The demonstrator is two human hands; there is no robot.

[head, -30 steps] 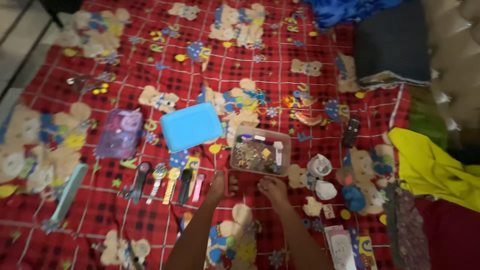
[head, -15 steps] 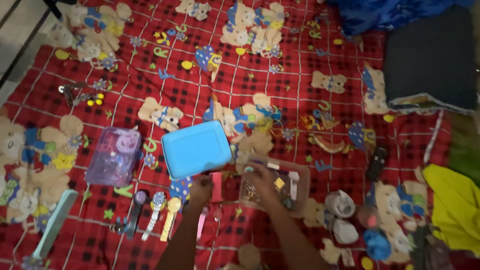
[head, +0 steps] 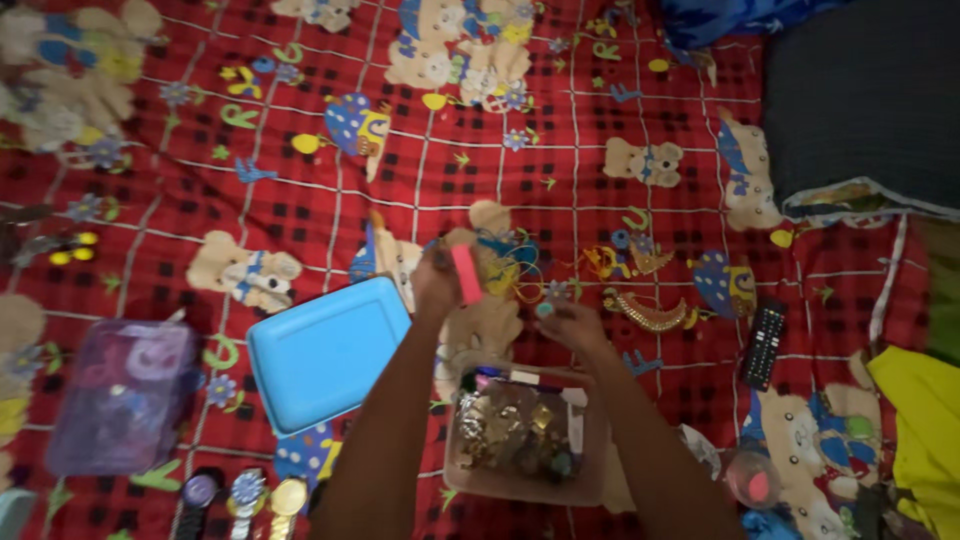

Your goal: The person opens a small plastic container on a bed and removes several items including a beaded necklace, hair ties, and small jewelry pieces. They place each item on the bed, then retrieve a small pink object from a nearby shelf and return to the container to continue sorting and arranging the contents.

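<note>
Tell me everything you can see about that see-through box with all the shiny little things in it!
The clear plastic rectangular box sits open, without a lid, flat on the red checked blanket with teddy bears. It is packed with small shiny gold-coloured trinkets, plus a few white and dark pieces along the far and right sides. It lies between the person's two forearms, with the flat light-blue plastic lid to its left.

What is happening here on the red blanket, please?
A person reaches over an open clear box of small trinkets. The left hand holds a pink strip above the red blanket; the right hand pinches something small. A blue lid lies beside the box, with watches below it.
</note>
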